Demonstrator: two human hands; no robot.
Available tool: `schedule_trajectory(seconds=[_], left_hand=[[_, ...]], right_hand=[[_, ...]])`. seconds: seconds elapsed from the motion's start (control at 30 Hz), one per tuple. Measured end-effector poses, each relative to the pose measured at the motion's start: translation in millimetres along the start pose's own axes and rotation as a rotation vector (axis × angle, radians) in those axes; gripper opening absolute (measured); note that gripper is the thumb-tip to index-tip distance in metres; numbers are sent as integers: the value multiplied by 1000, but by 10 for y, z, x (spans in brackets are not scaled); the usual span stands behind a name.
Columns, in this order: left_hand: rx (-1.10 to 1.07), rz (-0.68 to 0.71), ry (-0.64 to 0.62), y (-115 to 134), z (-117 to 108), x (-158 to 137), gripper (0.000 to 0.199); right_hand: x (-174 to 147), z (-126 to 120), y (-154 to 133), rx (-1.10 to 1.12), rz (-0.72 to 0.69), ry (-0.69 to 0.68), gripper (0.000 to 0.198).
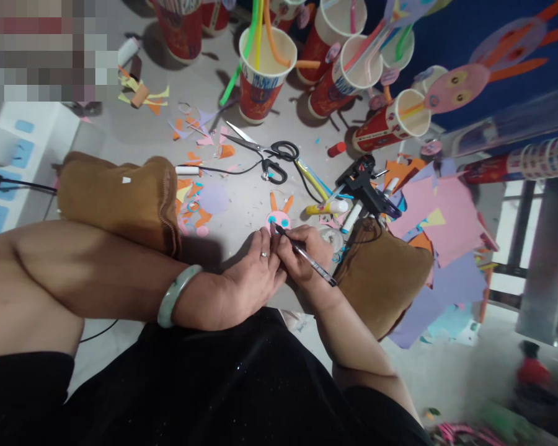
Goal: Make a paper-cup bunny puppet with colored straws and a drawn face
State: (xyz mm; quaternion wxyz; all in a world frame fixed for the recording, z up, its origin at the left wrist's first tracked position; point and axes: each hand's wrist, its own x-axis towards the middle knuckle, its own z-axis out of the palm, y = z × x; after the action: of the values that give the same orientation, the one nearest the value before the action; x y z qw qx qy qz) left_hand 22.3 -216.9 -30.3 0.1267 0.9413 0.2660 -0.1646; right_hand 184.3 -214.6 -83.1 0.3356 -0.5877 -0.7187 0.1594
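Observation:
A small pink paper rabbit face (279, 218) with orange ears and blue eyes lies on the table. My right hand (304, 251) is closed around a pen (314, 263), whose tip rests at or just over one blue eye. Against the rabbit's lower edge lies my left hand (255, 269), its fingers together and stretched out, steadying the paper; the fingertips are partly hidden by my right hand. Beyond the rabbit are black-handled scissors (265, 150) with parted blades. A yellow marker (326, 207) lies just past my right hand.
Paper cups (265, 87) with straws stand along the back. A black glue gun (365, 186) lies right, beside stacked coloured paper (451, 217). Brown cushion-like pads (116, 201) flank my arms. Paper scraps (199, 207) litter the left, near a white power strip (25, 155).

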Motion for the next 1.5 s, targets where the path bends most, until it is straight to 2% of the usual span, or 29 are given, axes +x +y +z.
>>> schedule_trajectory(seconds=[0.3,0.43,0.6,0.8,0.97,1.5], left_hand=[[25,2,-1,9,58,10,68],[91,-17,116,30,120,-20,72],[52,-25,42,39,103,-9,72],[-2,-15,19,16,47,14,66],[38,-4,-13,3,14,12,69],[89,-15,40,21,71,8,70]], right_hand=[[10,8,0,-19,5,23,13],[14,3,-9,2,-12,25,10],[14,-2,-18,-3,-43,36,9],[16,2,-25,-10,-45,41,10],[12,10,-7,-1,-39,42,11],[22,-5,-15,-17,-28,29,9]])
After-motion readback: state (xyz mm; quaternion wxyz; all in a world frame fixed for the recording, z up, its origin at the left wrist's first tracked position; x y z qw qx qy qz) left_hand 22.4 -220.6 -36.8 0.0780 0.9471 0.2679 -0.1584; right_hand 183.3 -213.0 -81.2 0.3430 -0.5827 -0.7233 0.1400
